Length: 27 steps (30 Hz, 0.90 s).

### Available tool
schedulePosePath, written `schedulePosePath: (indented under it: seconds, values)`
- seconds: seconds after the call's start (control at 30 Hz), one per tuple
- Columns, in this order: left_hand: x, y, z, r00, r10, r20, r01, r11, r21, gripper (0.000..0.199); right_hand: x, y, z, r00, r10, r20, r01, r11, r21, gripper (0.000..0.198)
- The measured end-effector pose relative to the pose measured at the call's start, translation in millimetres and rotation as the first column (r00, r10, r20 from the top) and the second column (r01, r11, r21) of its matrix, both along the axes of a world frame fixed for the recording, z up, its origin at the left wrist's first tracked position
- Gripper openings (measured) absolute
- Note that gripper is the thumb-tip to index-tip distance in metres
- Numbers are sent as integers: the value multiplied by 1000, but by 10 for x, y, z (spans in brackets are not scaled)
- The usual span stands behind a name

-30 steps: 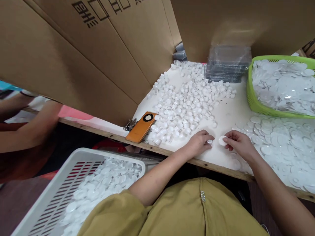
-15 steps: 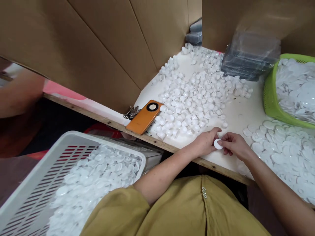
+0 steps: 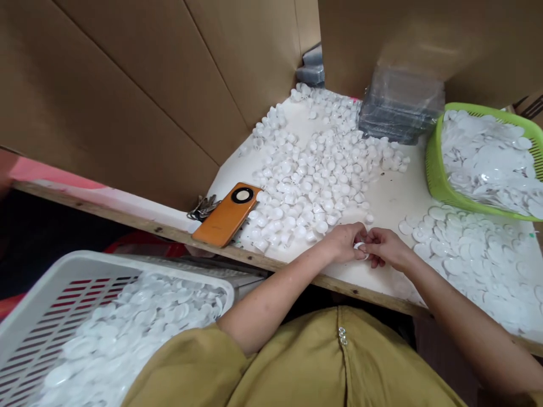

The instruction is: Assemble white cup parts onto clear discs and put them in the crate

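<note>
Close to the table's front edge, my left hand and my right hand meet around a small white plastic disc. Fingers of both hands are closed on it, covering most of its surface. Beyond my left hand spreads a heap of small white cup-shaped plastic pieces. To the right of my right hand lies a layer of flat round white discs. Whether a second piece is joined to the held disc is hidden by my fingers.
An orange phone and keys lie at the table's left edge. A grey basket of white pieces stands below left. The green basket holds more discs. Plastic-wrapped stacks and cardboard walls stand behind.
My hands have drawn together, and my left fingers now close on the disc that my right hand held. The view has swung a little to the right.
</note>
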State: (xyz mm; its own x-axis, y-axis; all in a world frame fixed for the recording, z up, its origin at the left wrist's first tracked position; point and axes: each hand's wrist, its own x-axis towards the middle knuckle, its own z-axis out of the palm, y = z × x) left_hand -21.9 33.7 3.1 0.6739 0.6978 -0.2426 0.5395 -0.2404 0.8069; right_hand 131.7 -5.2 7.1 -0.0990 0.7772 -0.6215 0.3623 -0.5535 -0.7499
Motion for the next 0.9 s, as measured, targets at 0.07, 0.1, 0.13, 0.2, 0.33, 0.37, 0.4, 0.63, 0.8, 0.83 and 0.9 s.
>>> schedulePosePath:
  seconds: [0.07,0.1,0.13,0.2,0.33,0.37,0.4,0.63,0.8,0.83,0.9]
  values:
    - [-40,-61,72,1000,17,11,-17,1000,-11,39,39,-34,22,999,45,-12,-44,998,47,25]
    - [-115,-108,128,999,33,17,-33,999,-19,41,95,-46,36,998,60,14,-61,993,101,24]
    - [-242,-165,198,999,51,19,-50,998,-25,43,181,-51,50,995,57,84,-71,981,180,23]
    - [-667,-298,366,997,73,-11,-74,997,-19,43,433,-34,70,933,-45,358,-105,916,387,23]
    - [-1954,-607,644,953,68,-296,-76,997,-17,36,977,65,22,479,-267,836,-425,763,487,32]
    - [-2257,-688,671,903,76,-423,-98,995,-32,33,1054,84,-7,392,-252,885,-490,757,433,33]
    - [-2509,-765,678,835,91,-543,-126,992,-28,30,1097,94,-37,328,-223,918,-537,755,376,33]
    - [-2198,-841,473,756,473,-453,-272,856,439,32,963,42,-78,99,-191,977,-675,708,207,30]
    - [-981,-386,349,894,341,-291,-62,737,673,31,985,-4,57,370,-335,866,-475,733,486,28]
    - [-823,-295,325,895,292,-337,17,732,681,31,982,-36,75,463,-362,809,-415,719,558,27]
    - [-627,-143,280,870,232,-435,141,728,671,26,948,-128,83,623,-382,682,-297,692,658,25]
